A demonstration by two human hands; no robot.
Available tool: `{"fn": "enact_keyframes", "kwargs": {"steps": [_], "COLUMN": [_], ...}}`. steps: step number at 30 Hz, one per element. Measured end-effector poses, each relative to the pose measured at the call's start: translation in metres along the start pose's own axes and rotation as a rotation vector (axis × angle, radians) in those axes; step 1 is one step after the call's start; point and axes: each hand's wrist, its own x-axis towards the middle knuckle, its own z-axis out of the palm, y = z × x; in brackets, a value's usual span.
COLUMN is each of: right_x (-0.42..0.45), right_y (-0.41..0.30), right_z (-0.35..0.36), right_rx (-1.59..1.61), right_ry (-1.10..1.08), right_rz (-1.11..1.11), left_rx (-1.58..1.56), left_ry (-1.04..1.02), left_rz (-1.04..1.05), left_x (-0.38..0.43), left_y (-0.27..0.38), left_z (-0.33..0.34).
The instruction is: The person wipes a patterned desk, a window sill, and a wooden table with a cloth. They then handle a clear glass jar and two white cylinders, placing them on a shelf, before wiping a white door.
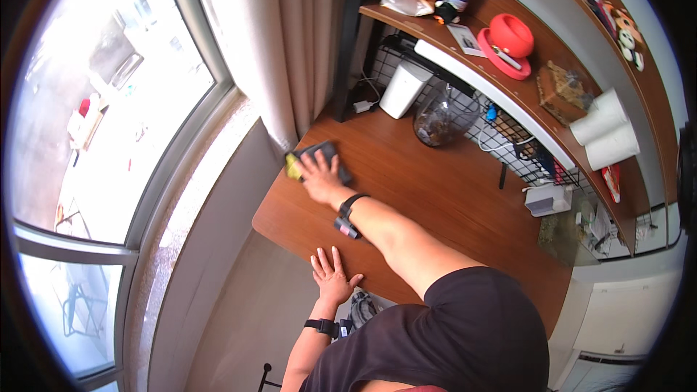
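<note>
My right hand (322, 177) presses a dark grey cloth (326, 151) with a yellow part against the far left end of the brown wooden desk (425, 185), beside the curtain. Its fingers are spread over the cloth, and the palm side is hidden. Nearer to me, my left hand (333, 283) rests at the desk's front edge with its fingers apart and nothing visible in it. Each wrist wears a black strap with a small device.
A white box-shaped device (404, 90) and a clear glass vase (446, 114) stand along the desk's back. Above them runs a wooden shelf (435, 38) with a red hat-shaped object (511, 38) and paper rolls (612, 144). A curtain (288, 38) and window (109, 120) border the left.
</note>
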Motion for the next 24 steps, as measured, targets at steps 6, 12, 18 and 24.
{"fn": "enact_keyframes", "kwargs": {"steps": [6, 12, 18, 24], "right_x": [-0.066, -0.125, -0.237, -0.416], "right_y": [-0.081, -0.070, -0.010, 0.068], "right_z": [0.020, 0.023, 0.021, 0.019], "right_rx": [0.078, 0.114, 0.191, 0.279], "right_ry": [-0.113, -0.088, -0.054, -0.033], "right_rz": [-0.425, -0.528, -0.510, -0.344], "left_rx": [0.103, 0.157, 0.055, -0.115], "left_ry": [-0.076, 0.270, 0.236, 0.318], "left_rz": [0.002, 0.305, 0.556, 0.506], "left_x": [0.007, -0.010, -0.100, -0.143], "left_y": [-0.010, -0.030, -0.014, 0.014], "left_z": [0.009, 0.034, 0.066, 0.109]}}
